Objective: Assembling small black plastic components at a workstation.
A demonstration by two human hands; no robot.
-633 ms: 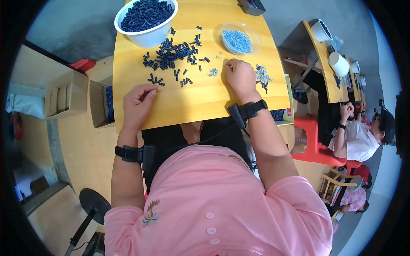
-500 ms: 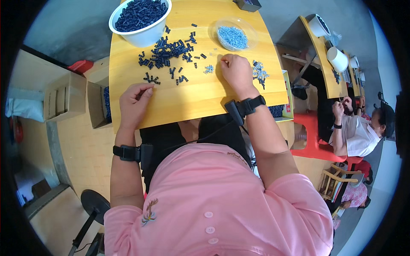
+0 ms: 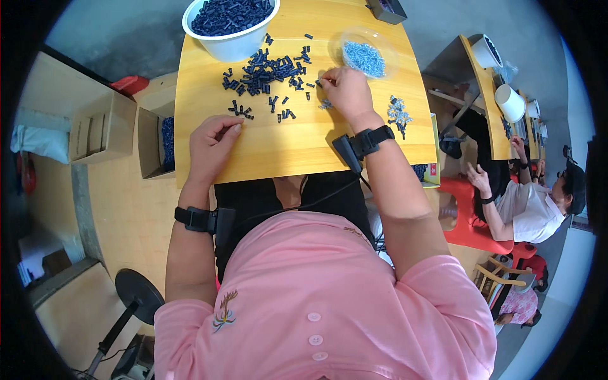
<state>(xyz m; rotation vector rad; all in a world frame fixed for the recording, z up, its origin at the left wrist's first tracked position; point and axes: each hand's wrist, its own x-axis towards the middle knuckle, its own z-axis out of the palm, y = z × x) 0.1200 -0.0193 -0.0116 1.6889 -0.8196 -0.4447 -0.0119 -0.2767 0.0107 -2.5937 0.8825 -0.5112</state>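
Observation:
My left hand [image 3: 214, 144] rests at the table's near left, thumb and fingers pressed together; what they hold, if anything, is too small to make out. A few small black plastic pieces [image 3: 240, 111] lie just beyond its fingertips. Over the middle of the table my right hand [image 3: 348, 94] is closed in a pinch, and its contents are not clear. Beside its fingers sit a few small silvery screws [image 3: 325, 104] and the edge of a loose heap of black pieces [image 3: 269, 73]. To its right lies a group of black pieces with silvery parts [image 3: 398, 113].
A white tub [image 3: 229, 45] full of black pieces stands at the far left of the yellow wooden table [image 3: 278, 158]. A clear round bowl [image 3: 387, 47] holds silvery screws. A dark box [image 3: 387, 11] sits at the far edge. At right, a co-worker [image 3: 532, 209] sits at another table.
My right hand has moved left over the table, toward the black heap. My left hand stays nearly in place. The view has shifted slightly, and the co-worker's hands have moved apart.

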